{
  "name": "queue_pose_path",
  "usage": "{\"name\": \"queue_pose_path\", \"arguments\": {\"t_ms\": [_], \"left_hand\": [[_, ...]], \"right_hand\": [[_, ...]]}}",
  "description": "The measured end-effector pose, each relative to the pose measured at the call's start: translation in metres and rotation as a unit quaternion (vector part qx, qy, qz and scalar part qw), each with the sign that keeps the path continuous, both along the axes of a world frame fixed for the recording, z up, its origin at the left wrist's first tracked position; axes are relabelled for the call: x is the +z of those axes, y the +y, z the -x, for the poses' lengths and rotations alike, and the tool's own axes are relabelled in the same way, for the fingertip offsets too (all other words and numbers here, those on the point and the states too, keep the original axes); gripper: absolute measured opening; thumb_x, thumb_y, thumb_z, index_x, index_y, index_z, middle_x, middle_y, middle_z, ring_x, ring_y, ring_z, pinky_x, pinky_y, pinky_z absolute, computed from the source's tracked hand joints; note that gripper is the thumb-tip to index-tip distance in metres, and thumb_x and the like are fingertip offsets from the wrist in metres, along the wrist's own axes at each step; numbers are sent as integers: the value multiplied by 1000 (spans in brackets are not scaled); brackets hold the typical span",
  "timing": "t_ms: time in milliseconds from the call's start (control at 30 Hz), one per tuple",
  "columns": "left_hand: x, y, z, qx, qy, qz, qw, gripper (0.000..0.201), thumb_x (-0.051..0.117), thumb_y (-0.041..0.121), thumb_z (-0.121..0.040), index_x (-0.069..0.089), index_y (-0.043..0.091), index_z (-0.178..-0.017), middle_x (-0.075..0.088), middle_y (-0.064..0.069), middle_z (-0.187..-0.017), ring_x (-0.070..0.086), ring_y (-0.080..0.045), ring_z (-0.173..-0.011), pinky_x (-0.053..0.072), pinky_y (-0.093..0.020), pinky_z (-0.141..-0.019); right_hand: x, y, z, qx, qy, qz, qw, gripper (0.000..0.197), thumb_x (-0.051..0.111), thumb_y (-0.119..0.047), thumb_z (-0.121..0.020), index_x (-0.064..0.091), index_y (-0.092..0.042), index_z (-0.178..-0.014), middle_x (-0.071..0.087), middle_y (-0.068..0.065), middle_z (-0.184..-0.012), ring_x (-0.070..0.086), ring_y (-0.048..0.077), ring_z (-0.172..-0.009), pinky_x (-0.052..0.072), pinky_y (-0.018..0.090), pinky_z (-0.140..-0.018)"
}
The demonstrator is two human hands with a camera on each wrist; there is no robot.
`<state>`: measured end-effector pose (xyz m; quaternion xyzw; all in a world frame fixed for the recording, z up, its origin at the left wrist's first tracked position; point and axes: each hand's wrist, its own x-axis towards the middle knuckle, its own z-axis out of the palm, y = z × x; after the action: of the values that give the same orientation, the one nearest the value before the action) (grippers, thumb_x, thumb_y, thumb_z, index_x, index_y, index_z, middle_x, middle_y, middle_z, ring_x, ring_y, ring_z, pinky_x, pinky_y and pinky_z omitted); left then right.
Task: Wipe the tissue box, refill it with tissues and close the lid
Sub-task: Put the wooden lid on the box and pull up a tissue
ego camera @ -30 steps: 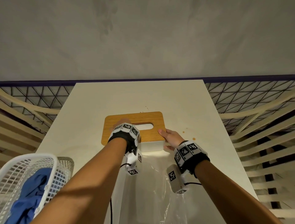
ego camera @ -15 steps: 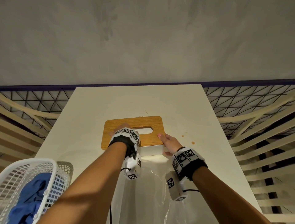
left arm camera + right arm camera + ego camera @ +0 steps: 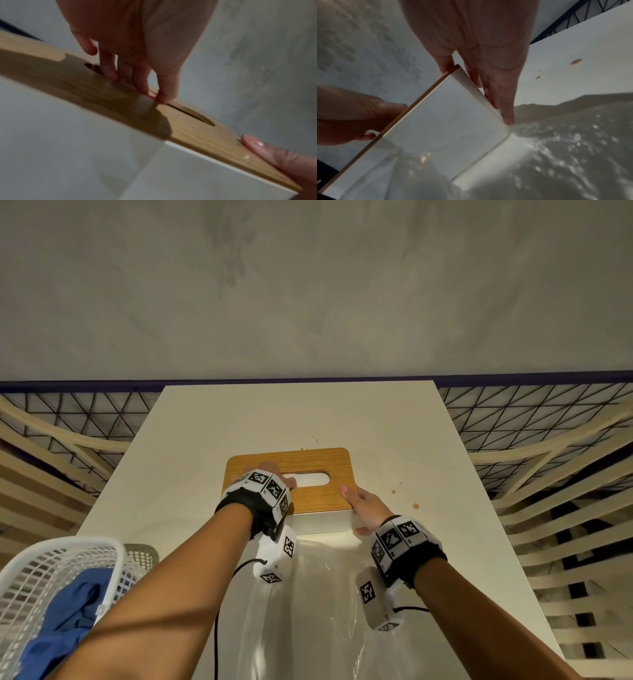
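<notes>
The white tissue box (image 3: 322,522) stands mid-table with its wooden lid (image 3: 308,463) lying flat on top. An oval slot (image 3: 313,478) in the lid shows white inside. My left hand (image 3: 270,469) is on the lid's left half. In the left wrist view its straight fingers (image 3: 137,81) point down with their tips at the slot's edge (image 3: 188,115), and the thumb is held apart. My right hand (image 3: 363,505) grips the box's near right corner, thumb on the lid (image 3: 197,132) and fingers (image 3: 501,94) down the side wall (image 3: 445,121).
A crumpled clear plastic wrapper (image 3: 308,611) lies on the table between my forearms. A white mesh basket (image 3: 61,559) holding a blue cloth (image 3: 68,611) stands at the near left. Brown spots (image 3: 415,506) mark the tabletop (image 3: 376,422) right of the box. Slatted frames flank the table.
Both hands keep their places on the box and lid. Only the head view has shifted slightly.
</notes>
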<state>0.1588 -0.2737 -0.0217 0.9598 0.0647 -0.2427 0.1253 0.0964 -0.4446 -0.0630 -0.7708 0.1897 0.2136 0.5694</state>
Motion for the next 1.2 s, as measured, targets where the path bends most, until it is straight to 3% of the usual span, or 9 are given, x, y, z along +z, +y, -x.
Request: {"name": "queue_pose_path", "arguments": {"t_ms": [100,167,300,467,567,700,1000,1067,1200], "left_hand": [[7,-2,1,2,-1,-28,1000,34,57,47,-81,55,17,-66,58,-4,-77,54,-28,-107,40,-37,-94],[12,0,2,2,-14,-45,999,32,56,49,-81,62,18,-77,50,1,-68,51,-23,-97,37,-35,-86],[14,6,5,15,-32,-3,999,35,56,43,-82,56,15,-61,49,0,-65,50,-24,-82,38,-32,-81],[13,4,11,-12,-63,31,997,29,58,41,-84,72,17,-93,60,0,-85,57,-23,-100,41,-34,-94],[15,9,11,-10,-75,53,996,28,58,38,-84,72,15,-93,58,1,-81,55,-19,-85,40,-29,-84],[9,10,20,-60,-123,52,989,19,59,31,-83,71,18,-84,59,4,-85,47,-19,-107,28,-34,-96],[-1,29,25,-124,-103,115,980,6,62,31,-81,66,26,-81,57,9,-102,39,-21,-118,29,-40,-105],[0,37,19,-84,-112,182,973,9,64,26,-81,59,28,-74,59,8,-95,49,-19,-111,36,-33,-100],[6,47,12,-34,-140,247,958,16,59,10,-86,63,9,-101,58,2,-94,52,-11,-88,37,0,-65]], "right_hand": [[-1,0,-1,-3,0,-7,1000,62,38,-48,-93,25,-16,-145,32,6,-150,35,25,-133,36,44,-108],[-2,0,-1,-7,3,-12,1000,62,38,-48,-93,24,-16,-145,31,6,-151,32,25,-135,32,46,-110],[-2,1,-1,-5,-4,-9,1000,61,38,-47,-94,25,-15,-144,32,7,-151,31,25,-136,29,47,-112],[2,-2,-4,40,-18,45,998,62,41,-43,-94,23,-12,-145,33,10,-150,33,27,-135,27,39,-112],[18,0,-7,93,-112,221,964,62,48,-30,-94,18,-13,-145,32,12,-147,33,27,-133,32,39,-107],[45,20,-20,144,-248,265,921,37,45,-16,-96,45,-12,-132,48,9,-135,42,23,-125,37,34,-103],[37,59,-45,240,-129,288,918,32,50,-24,-92,57,-12,-121,57,12,-127,54,27,-114,44,34,-98],[31,59,-48,222,-111,290,924,31,54,-28,-89,61,-13,-115,56,13,-125,56,27,-109,46,36,-96],[26,62,-50,209,-120,280,929,22,52,-18,-89,69,-5,-97,63,14,-114,56,27,-105,48,36,-94]]}}
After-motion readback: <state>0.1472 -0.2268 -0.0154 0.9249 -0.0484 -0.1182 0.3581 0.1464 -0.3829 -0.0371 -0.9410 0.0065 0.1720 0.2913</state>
